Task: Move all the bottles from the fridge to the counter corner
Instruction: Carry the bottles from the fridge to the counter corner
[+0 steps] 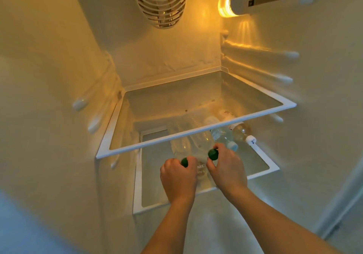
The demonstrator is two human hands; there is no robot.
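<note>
Several clear plastic bottles lie on their sides on the lower fridge shelf [261, 172], caps toward me. My left hand [177, 179] grips the neck of a green-capped bottle [181, 145] at its cap. My right hand [225, 167] pinches the green cap of a second clear bottle [202, 138] beside it. Further right lie a bottle with a pale blue cap [225, 138] and a yellowish bottle with a white cap [243, 131]. Their bodies are partly hidden behind the upper shelf's front rim.
An upper glass shelf [196, 132] with a white frame hangs just above the bottles, with nothing on it. A round fan grille [162, 2] sits on the back wall and a lit lamp [225, 4] with a control panel at top right. Ribbed shelf rails line both side walls.
</note>
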